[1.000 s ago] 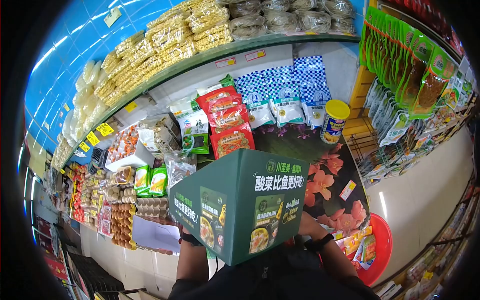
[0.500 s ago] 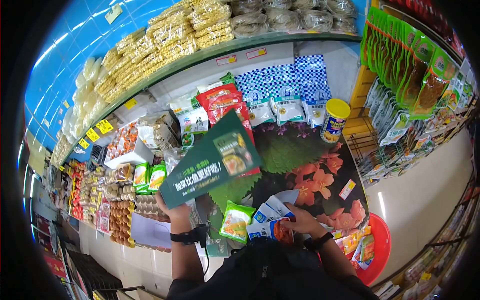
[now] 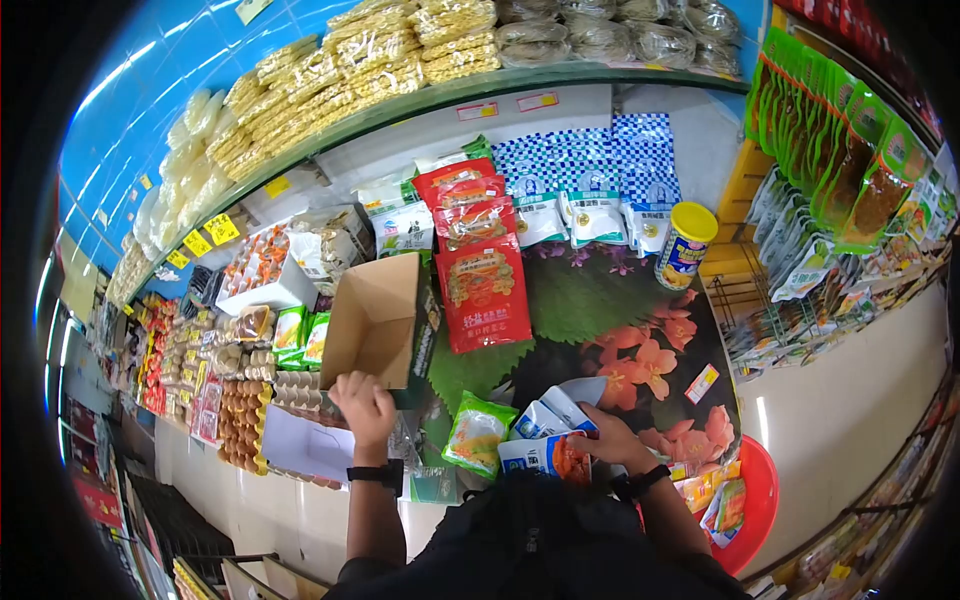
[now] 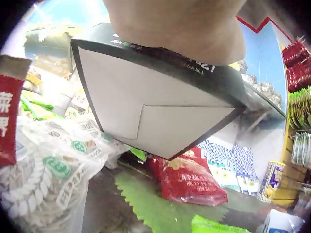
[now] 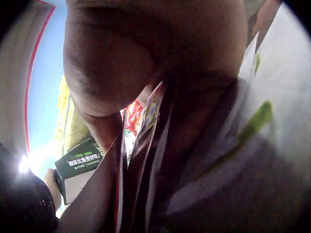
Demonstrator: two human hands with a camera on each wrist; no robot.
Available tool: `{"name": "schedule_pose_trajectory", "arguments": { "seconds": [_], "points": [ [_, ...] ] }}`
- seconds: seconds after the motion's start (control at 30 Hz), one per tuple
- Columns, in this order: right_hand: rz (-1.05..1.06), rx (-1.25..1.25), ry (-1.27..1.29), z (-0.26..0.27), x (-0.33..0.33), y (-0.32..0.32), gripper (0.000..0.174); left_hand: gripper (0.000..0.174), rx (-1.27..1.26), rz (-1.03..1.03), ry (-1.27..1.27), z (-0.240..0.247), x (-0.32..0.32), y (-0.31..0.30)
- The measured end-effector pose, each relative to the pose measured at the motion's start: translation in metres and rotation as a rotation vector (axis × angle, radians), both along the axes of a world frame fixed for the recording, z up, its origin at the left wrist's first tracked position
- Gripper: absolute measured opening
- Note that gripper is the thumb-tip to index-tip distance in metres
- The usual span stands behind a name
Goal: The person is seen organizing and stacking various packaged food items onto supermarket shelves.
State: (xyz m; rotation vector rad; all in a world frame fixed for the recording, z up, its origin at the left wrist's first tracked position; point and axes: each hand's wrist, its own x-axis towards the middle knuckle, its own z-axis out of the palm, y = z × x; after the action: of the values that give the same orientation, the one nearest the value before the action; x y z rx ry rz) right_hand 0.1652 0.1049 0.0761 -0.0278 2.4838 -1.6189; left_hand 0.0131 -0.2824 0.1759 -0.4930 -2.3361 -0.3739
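My left hand (image 3: 365, 408) grips the near edge of a dark green cardboard display box (image 3: 378, 318) at the left of the table. Its bare brown inside faces me, while the left wrist view shows its pale underside (image 4: 121, 92) tilted beneath the hand (image 4: 180, 29). At the table's front edge, my right hand (image 3: 612, 440) pinches several white and blue food packets (image 3: 545, 452) fanned out together. In the right wrist view their thin edges (image 5: 146, 160) stand between the thumb and fingers. A green and white packet (image 3: 478, 433) lies just left of them.
Red packets (image 3: 485, 295) lie beyond the box. Blue-checked bags (image 3: 590, 205) and a yellow-lidded can (image 3: 687, 245) stand at the back. Egg trays (image 3: 243, 420) are at left, a red basin (image 3: 765, 500) at right. Above runs a noodle shelf (image 3: 400, 118).
The box has moved left from before me and turned so its inside now shows, uncovering the packets at the table's front. The right hand stays with its packets since half a second ago.
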Motion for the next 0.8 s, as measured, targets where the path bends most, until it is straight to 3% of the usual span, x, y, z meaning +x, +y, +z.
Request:
{"name": "schedule_pose_trajectory", "arguments": {
  "seconds": [0.33,0.43,0.53,0.63,0.73,0.8],
  "points": [
    [-0.009,-0.059,0.006,-0.005,0.001,-0.003,0.066,0.006,-0.117,-0.049,-0.325,-0.072,0.029,-0.012],
    [-0.036,-0.071,0.094,-0.018,0.003,-0.004,0.064,0.003,-0.026,-0.046,-0.405,-0.080,0.033,-0.018],
    [-0.063,-0.066,0.073,-0.026,0.005,-0.005,0.065,0.010,0.026,0.024,-0.190,-0.065,0.026,-0.024],
    [-0.059,-0.038,0.059,-0.025,0.005,-0.004,0.066,0.020,0.090,0.271,-0.148,-0.038,0.013,-0.031],
    [-0.080,-0.018,0.042,-0.023,0.006,-0.005,0.066,0.025,0.058,0.361,-0.129,-0.034,-0.008,-0.047],
    [-0.087,-0.022,0.083,-0.025,0.009,-0.007,0.064,0.030,0.018,0.325,-0.411,-0.049,-0.021,-0.070]
  ]
}}
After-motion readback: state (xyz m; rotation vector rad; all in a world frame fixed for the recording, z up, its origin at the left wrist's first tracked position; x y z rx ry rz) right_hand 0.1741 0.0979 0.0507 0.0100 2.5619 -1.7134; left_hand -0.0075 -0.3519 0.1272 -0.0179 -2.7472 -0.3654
